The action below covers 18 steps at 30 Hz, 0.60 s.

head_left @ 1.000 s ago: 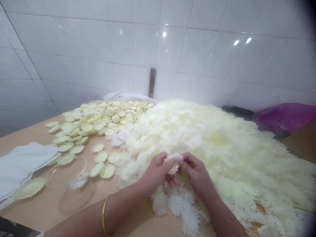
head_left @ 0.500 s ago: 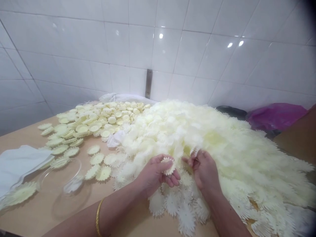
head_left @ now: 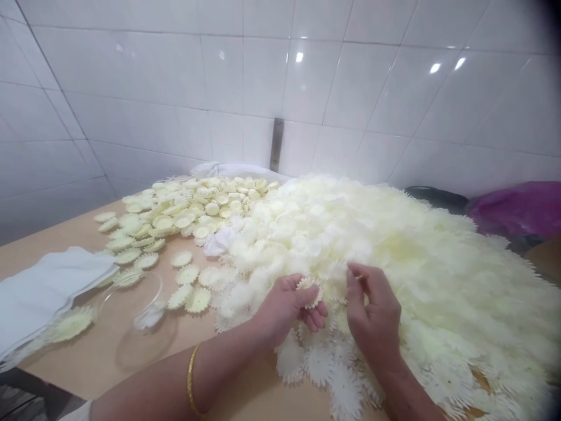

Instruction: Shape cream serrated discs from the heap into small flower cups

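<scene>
Wearing a gold bangle (head_left: pixel 191 380) on your left wrist, you reach over a tan tabletop (head_left: pixel 272 403). Just below your hands, loose white petal pieces (head_left: pixel 346 389) overlap one another on it. Your left hand (head_left: pixel 287 307) pinches a small scalloped disc (head_left: pixel 309 291) under the thumb, its lower fingers curled loosely. Your right hand (head_left: pixel 374 310) is beside it, apart from the disc, at the near edge of a big pale pile (head_left: pixel 394 251); its fingers bend in toward the thumb, but you cannot tell whether they grip anything. Off to your left, white sheets (head_left: pixel 48 286) lie near a clear ring (head_left: pixel 160 286) with a small white piece (head_left: pixel 149 316) at its right side. Beyond, a few separate discs (head_left: pixel 187 274) lie near a heap of yellowish discs (head_left: pixel 184 219). Farther back stands the white tiled wall (head_left: pixel 263 70), bearing a metal strip (head_left: pixel 276 144); purple plastic (head_left: pixel 521 207) sits at the right.
</scene>
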Each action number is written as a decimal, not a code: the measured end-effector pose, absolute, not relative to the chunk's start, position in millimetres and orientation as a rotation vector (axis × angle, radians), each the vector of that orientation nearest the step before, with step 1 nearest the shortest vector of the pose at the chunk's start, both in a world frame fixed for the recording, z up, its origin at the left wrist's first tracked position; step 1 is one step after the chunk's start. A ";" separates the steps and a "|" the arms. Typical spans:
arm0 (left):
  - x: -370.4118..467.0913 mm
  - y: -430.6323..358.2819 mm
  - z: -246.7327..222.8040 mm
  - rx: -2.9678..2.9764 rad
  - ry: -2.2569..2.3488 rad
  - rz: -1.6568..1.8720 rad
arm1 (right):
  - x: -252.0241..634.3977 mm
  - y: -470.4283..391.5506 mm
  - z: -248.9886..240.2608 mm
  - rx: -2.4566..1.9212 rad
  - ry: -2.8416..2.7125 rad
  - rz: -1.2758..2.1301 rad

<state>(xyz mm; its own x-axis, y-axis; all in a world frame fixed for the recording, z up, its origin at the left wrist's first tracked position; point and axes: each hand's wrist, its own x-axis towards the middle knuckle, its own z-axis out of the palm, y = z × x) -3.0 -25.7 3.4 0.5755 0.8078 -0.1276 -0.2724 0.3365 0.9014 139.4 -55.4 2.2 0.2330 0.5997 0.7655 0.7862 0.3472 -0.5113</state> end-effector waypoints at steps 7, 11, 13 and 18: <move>-3.5 -28.1 4.6 0.976 0.692 0.739 | 135.9 -63.8 9.3 -1.260 -1.505 -0.104; -4.1 -29.6 3.4 0.958 0.735 0.765 | 129.9 -67.0 12.2 -1.171 -1.577 -0.035; -4.1 -30.3 2.9 0.945 0.757 0.788 | 125.5 -67.8 11.6 -1.126 -1.649 0.033; -3.4 -27.9 4.8 0.982 0.704 0.770 | 117.5 -68.1 8.1 -1.129 -1.705 0.376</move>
